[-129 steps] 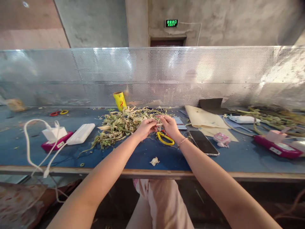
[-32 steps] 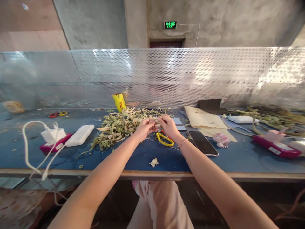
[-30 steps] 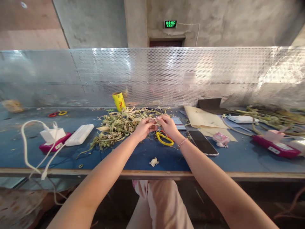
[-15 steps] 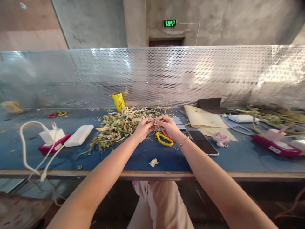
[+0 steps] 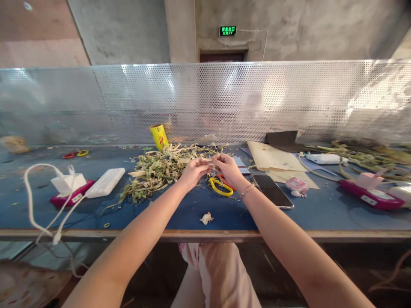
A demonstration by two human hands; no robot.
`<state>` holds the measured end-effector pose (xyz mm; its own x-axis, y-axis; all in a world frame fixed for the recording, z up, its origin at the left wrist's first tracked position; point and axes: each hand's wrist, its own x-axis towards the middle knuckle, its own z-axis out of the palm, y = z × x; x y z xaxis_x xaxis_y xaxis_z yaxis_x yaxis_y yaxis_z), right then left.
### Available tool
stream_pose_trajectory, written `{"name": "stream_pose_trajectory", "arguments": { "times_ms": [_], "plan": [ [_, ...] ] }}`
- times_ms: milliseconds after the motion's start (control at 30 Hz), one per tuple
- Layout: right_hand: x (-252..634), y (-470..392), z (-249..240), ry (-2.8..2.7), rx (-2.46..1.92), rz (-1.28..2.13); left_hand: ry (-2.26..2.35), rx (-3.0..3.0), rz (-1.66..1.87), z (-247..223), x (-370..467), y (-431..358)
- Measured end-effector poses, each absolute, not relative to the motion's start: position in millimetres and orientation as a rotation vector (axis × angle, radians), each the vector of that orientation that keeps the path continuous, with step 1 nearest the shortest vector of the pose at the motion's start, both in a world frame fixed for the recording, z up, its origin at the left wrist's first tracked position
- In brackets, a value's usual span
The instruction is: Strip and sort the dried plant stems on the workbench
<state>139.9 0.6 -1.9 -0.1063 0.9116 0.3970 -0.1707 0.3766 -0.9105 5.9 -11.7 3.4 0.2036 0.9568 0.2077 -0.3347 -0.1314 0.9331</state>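
My left hand (image 5: 195,172) and my right hand (image 5: 227,169) meet over the blue table (image 5: 189,216), fingers pinched close together. Between the fingertips is a small pale piece, too small to make out clearly. A heap of dried green and tan plant stems (image 5: 160,169) lies beside and behind my left hand. Just below the hands, scissors with yellow and red handles (image 5: 221,187) rest on the table. Nearer the front edge lies a small crumpled whitish scrap (image 5: 206,218).
A yellow tube (image 5: 159,137) stands behind the heap. On the right are a dark phone (image 5: 272,191), brown paper (image 5: 272,156), a pink figure (image 5: 297,187) and a magenta power strip (image 5: 370,196). A white power bank (image 5: 105,182) and cables lie left.
My hands stay together, with the fingertips slightly shifted around the small piece. The whole view has moved very slightly.
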Motion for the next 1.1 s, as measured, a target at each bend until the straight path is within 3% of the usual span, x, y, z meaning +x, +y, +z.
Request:
{"name": "stream_pose_trajectory", "arguments": {
  "times_ms": [567,1100],
  "plan": [
    [140.6,3.2,-2.5,-1.408,-0.752,0.919,0.787,1.353,1.449,-1.6,10.4,-11.7],
    [144.1,2.6,0.4,-1.363,-0.775,1.048,0.834,1.431,1.474,-2.9,14.4,-14.0]
  ]
}}
